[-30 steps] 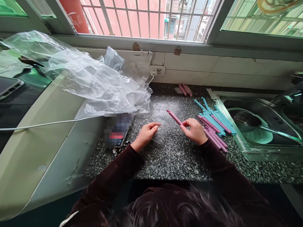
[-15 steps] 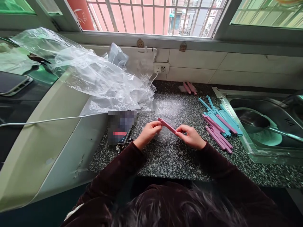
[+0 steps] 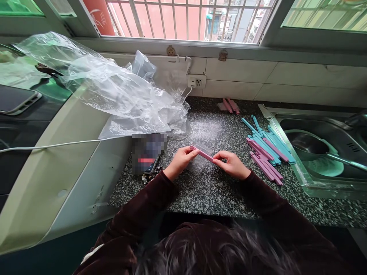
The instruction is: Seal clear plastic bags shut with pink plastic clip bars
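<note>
Between my two hands, above the counter, is a pink bag sealing clip (image 3: 205, 154), slanting down to the right. My left hand (image 3: 180, 161) pinches its left end, thumb on top. At the other end, my right hand (image 3: 231, 165) grips it between thumb and fingers. A small clear plastic bag (image 3: 203, 146) shows along the clip's far side, and more film hangs below it. Whether the clip is fully snapped over the film I cannot tell. To the right lie several pink clips (image 3: 262, 167) and several blue clips (image 3: 272, 154) in a loose pile.
A phone (image 3: 147, 154), partly blurred out, lies left of my hands. Large crumpled plastic bags (image 3: 123, 91) cover the back left, with a white cable (image 3: 57, 146) across. More pink clips (image 3: 231, 106) lie near the wall. At right is a sink (image 3: 301, 187) holding a pan (image 3: 306, 144).
My left thumb has shifted slightly right along the clip. The clip has turned a little, and the film beyond it shows more plainly. The view has moved slightly.
</note>
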The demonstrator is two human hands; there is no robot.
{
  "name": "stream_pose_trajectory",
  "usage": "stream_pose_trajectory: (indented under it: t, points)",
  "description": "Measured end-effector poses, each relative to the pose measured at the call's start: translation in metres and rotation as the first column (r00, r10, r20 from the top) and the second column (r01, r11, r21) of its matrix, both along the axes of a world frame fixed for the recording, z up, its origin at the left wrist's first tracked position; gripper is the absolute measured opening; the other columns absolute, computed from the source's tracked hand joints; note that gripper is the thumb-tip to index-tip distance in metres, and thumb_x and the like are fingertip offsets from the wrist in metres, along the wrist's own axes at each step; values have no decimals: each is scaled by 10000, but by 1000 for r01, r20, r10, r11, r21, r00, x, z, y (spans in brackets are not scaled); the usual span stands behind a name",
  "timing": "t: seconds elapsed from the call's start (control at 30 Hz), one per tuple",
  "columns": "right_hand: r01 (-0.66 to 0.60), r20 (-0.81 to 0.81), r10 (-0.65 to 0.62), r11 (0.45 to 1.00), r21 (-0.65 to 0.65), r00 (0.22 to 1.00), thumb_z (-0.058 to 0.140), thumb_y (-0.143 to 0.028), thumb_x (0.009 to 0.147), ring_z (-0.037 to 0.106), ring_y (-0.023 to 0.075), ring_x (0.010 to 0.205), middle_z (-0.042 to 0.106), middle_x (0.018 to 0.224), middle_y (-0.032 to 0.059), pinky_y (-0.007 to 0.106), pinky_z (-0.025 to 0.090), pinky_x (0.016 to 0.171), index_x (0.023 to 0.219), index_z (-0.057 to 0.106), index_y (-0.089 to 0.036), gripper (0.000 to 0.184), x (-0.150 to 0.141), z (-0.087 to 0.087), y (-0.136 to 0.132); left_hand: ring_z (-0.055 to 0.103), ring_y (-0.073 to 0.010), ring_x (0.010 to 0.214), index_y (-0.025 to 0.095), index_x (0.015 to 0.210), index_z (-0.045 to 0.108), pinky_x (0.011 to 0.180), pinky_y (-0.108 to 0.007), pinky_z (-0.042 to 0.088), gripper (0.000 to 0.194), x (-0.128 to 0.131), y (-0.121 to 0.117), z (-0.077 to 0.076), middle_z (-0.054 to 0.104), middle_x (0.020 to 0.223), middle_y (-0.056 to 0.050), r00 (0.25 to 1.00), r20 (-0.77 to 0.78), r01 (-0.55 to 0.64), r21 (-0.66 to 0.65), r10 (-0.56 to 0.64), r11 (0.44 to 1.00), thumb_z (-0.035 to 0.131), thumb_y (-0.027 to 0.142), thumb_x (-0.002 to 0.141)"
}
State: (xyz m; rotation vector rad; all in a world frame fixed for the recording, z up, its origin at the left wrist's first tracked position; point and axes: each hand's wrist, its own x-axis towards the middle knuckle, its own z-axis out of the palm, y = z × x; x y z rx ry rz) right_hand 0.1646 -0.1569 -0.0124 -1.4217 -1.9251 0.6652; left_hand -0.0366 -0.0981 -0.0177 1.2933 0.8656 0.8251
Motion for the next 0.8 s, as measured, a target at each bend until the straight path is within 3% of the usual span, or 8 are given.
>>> stream_pose_trajectory:
  t: [0.1,0.17,0.37,0.47,0.8]
  points:
    - [85,-3,-86,983,163,996,590,-350,796,574,157,683,640,730,40,302,469,645,784,623,-178,176,-2,1,-1,293,-64,519,132,576,530,502,-230,199,404,2,-1,-1,377,530,47,998,31,-45,-26,46,999,659,510,635]
    - [139,35,-158,939,314,987,606,-354,790,569,172,715,640,748,53,317,467,669,815,622,-178,178,-5,3,-2,277,-60,512,130,579,533,496,-228,187,417,3,-2,-4,370,525,50,996,53,-68,-55,71,996,670,522,619]
    - [67,239,-249,811,581,939,604,-356,799,538,177,737,652,778,50,312,429,694,841,622,-183,178,-19,0,-3,266,-52,503,126,587,539,491,-219,178,418,8,-2,-11,368,527,57,987,113,-103,-122,117,987,701,512,587]
    - [39,312,-292,784,619,904,617,-377,788,521,179,749,653,790,49,307,396,694,846,621,-175,210,-24,-3,-1,267,-52,502,130,583,527,489,-217,178,405,9,-4,-12,365,527,60,985,131,-99,-130,116,987,702,496,597]
    - [19,388,-321,791,612,864,551,-300,839,479,164,739,644,749,29,297,323,688,783,607,-182,142,-26,-6,2,281,-51,480,145,559,478,482,-221,197,403,14,-8,-14,380,498,63,986,139,-78,-105,92,991,680,488,626]
